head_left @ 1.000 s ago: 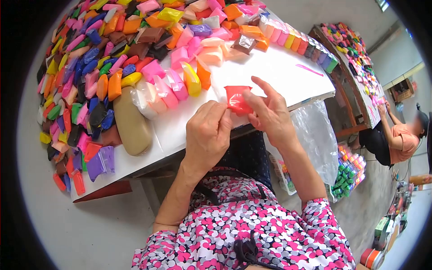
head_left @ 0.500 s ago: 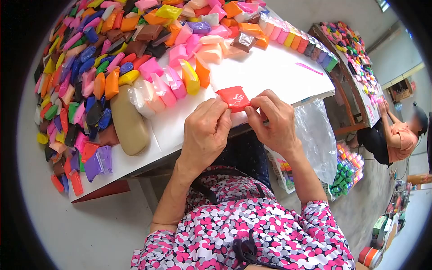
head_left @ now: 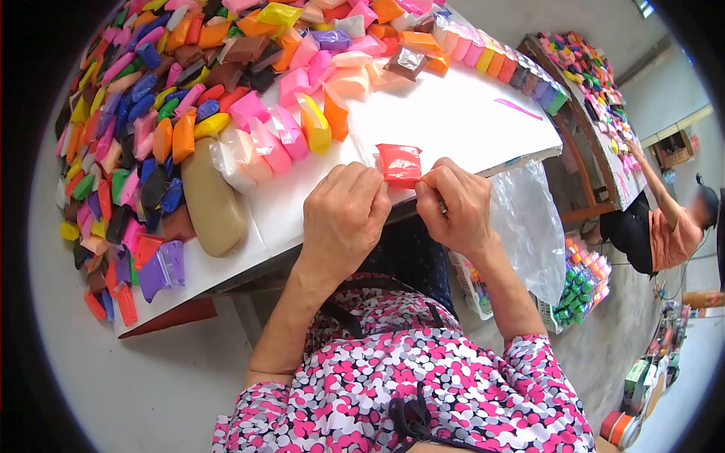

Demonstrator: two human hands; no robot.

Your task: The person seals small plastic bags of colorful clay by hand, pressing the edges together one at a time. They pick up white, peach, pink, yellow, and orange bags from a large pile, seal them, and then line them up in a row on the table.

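A red clay packet (head_left: 399, 164) in clear, shiny wrapping is stretched between my two hands at the table's front edge. My left hand (head_left: 345, 202) pinches its lower left corner, fingers curled in. At the lower right corner, my right hand (head_left: 455, 202) grips it between thumb and fingers. To the left of my left hand lie a yellow packet (head_left: 315, 124), a pink packet (head_left: 270, 148) and a white packet (head_left: 232, 157). Beside these rests a long, rounded olive-brown block (head_left: 214, 200).
A big heap of coloured packets (head_left: 151, 106) covers the table's left and back. A row of coloured packets (head_left: 495, 63) lines the far edge of the white tabletop (head_left: 453, 113). A clear plastic bag (head_left: 529, 234) hangs at right, near crates (head_left: 547, 313). Another person (head_left: 664, 234) sits at a second table.
The red packet has turned more upright and squarer to me, still held by both hands. The other person's arm has stretched farther over their table.
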